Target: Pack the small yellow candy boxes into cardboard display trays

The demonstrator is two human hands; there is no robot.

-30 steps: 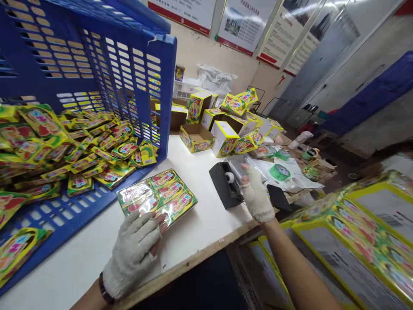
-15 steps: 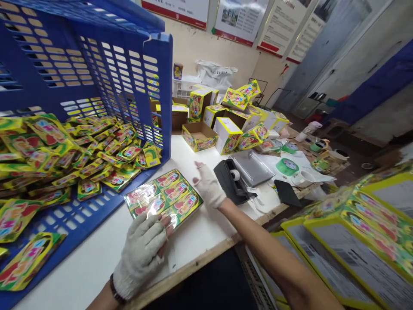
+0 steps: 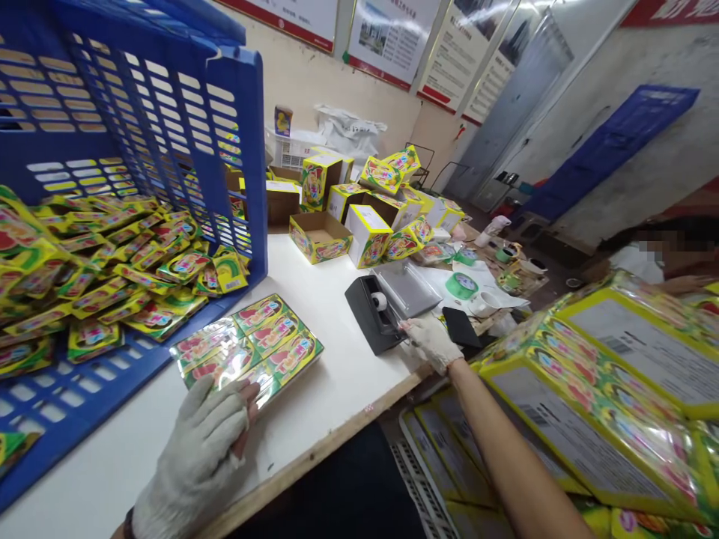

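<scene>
A flat clear-wrapped pack of small fruit-printed boxes point(image 3: 281, 337) lies on the white table. Along its near edge rests my left hand point(image 3: 205, 438), gloved with bare fingertips, its fingers stretched out on the wrapping. My right hand point(image 3: 435, 343), gloved the same way, is at the front end of a black tape dispenser point(image 3: 365, 318). Its thumb and fingers are closed at the dispenser's cutting edge, on the end of the tape; the tape itself is barely visible there. A white-cored roll point(image 3: 380, 302) sits in the dispenser.
A blue crate point(image 3: 255, 172) on its side holds many small boxes at left. Open display cartons point(image 3: 320, 238) stand behind. Plastic sheets point(image 3: 413, 288), green tape point(image 3: 461, 285) and a black flat piece point(image 3: 461, 327) lie beyond the dispenser. Wrapped cartons point(image 3: 589, 427) are stacked at right, another person behind.
My right hand has left the pack's far side and moved right to the dispenser's front end, closing there. My left hand remains on the pack. The view has turned right.
</scene>
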